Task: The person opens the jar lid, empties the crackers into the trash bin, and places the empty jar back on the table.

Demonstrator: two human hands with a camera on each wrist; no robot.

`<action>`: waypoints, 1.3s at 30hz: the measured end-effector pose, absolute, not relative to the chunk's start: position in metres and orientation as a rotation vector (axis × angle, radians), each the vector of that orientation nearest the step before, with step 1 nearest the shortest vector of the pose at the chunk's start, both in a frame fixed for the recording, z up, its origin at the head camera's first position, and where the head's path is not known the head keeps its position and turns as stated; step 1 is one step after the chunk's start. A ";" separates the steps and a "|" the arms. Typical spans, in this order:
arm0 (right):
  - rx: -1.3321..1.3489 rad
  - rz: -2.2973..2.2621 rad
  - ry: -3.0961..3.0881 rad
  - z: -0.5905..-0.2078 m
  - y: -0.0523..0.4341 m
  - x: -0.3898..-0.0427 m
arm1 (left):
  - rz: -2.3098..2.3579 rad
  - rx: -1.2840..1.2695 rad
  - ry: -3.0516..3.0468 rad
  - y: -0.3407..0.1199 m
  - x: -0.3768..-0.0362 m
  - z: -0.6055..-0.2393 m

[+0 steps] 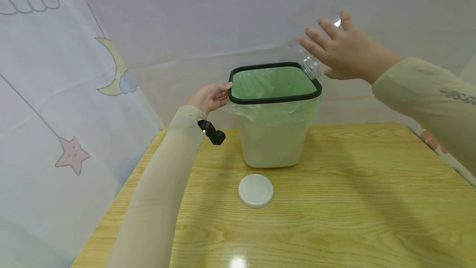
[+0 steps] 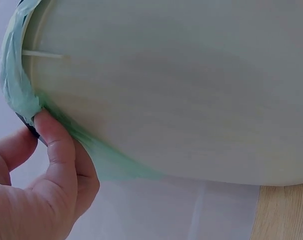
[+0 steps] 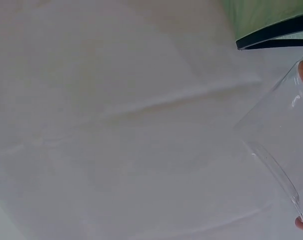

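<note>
A white trash bin stands on the table, lined with a pale green bag under a black rim. My left hand pinches the rim at its left side, and the left wrist view shows thumb and fingers on the bag-covered edge. Over the bin's right rim, my right hand grips a clear jar tilted with its mouth down toward the bin. The jar looks see-through in the right wrist view, with fingertips at its edges; most of that hand is out of frame there.
A white round lid lies on the wooden table in front of the bin. Behind hangs a pale cloth with moon and star prints. A black wrist strap is on the left wrist.
</note>
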State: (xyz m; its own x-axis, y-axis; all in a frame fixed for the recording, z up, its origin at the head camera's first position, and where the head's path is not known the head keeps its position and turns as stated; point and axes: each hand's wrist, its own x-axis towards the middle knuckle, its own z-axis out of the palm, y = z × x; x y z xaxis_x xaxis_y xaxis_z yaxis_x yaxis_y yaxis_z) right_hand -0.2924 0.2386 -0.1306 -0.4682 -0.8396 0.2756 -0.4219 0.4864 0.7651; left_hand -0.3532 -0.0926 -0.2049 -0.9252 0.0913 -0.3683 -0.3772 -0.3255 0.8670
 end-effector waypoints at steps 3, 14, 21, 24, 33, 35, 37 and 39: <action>1.018 -0.783 -2.112 -0.134 0.243 -0.291 | 2.329 -0.356 1.579 -0.093 -0.355 -0.206; 0.905 -0.588 -2.215 -0.146 0.256 -0.285 | 2.350 -0.271 1.517 -0.102 -0.350 -0.211; 0.868 -0.451 -2.152 -0.157 0.265 -0.280 | 2.363 -0.195 1.471 -0.111 -0.344 -0.212; 0.819 -0.409 -2.167 -0.159 0.266 -0.278 | 2.375 -0.189 1.445 -0.114 -0.342 -0.212; 0.755 -0.252 -2.139 -0.172 0.278 -0.272 | 2.365 -0.214 1.505 -0.121 -0.334 -0.216; 0.769 -0.229 -2.107 -0.175 0.280 -0.271 | 2.361 -0.203 1.514 -0.122 -0.333 -0.218; 0.761 -0.211 -2.104 -0.179 0.282 -0.270 | 2.356 -0.191 1.532 -0.124 -0.331 -0.220; 0.748 -0.187 -2.118 -0.181 0.283 -0.269 | 2.355 -0.180 1.540 -0.126 -0.329 -0.221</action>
State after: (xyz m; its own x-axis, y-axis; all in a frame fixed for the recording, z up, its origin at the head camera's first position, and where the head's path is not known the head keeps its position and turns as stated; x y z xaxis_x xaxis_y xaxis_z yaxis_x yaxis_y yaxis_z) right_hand -0.2686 0.2826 -0.1814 -0.4520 -0.5727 0.6839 -0.4441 0.8094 0.3843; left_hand -0.3291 -0.1259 -0.2209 -0.9406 0.1965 -0.2767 -0.3323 -0.3674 0.8687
